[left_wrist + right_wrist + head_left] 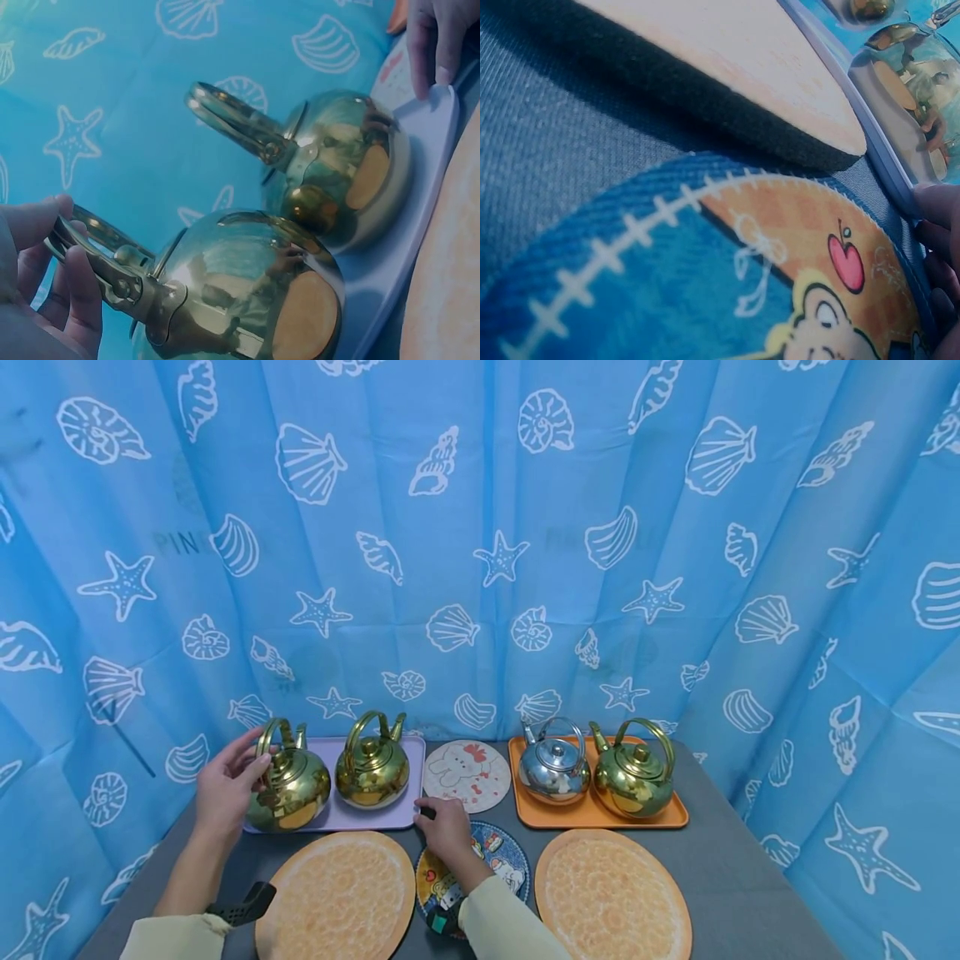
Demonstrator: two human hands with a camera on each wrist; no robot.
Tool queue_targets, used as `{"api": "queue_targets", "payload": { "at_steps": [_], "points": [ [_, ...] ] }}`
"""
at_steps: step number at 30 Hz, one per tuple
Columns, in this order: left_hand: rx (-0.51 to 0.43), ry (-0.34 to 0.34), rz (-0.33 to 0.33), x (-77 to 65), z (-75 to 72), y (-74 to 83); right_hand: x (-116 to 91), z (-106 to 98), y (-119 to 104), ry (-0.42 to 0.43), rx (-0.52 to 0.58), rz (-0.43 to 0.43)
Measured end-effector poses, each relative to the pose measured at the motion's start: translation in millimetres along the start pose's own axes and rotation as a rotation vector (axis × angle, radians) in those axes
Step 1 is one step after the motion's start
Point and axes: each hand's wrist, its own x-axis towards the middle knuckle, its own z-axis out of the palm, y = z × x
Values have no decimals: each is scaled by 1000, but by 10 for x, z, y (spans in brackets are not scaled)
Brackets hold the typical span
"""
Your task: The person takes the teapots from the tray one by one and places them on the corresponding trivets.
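Closest to you: pale sleeves point(176, 937), then a left tan mat point(337, 893) and a right tan mat point(615, 893), both round, with a round cartoon mat point(504, 853) between them, your right forearm point(471, 868) crossing over it. Past those, your right hand point(447, 832) had its fingertips point(442, 75) touching the front right corner of the lavender tray point(352, 817); couldn't tell if you pinched the rim or just pressed it. Your left hand point(227, 781) was clamped on the handle point(109, 274) of the left gold kettle point(296, 783), thumb and fingers curled round it. That kettle was upright over the left end of the tray; couldn't tell if its base touched. Second gold kettle point(373, 775) stood just to its right, on the same tray. Bunny mat point(467, 777) lay between the lavender tray and an orange tray point(542, 815), which held a silver kettle point(555, 773) on its left and a right gold kettle point(633, 787) beside it. All sat on a grey tabletop point(738, 860). Behind everything hung a blue curtain point(465, 568) with white shells and starfish
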Motion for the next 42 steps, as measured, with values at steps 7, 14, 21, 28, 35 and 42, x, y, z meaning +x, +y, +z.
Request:
{"api": "queue_targets", "payload": {
  "at_steps": [7,14,21,28,35,42],
  "points": [
    [-12,-6,15,-89,-14,-13,4,-5,-9,5,-9,0],
    [-70,-19,14,-206,-25,-8,20,3,2,9,-6,-6],
    [-99,-39,37,-329,-14,16,14,0,4,5,2,-12],
    [-103,-52,22,-474,3,1,6,3,16,-10,2,-11],
    [-92,-24,-33,-581,17,2,-11,2,8,-2,-1,-23],
    [-117,-26,-50,-679,44,2,-3,5,4,-2,0,-11]
  ]
}}
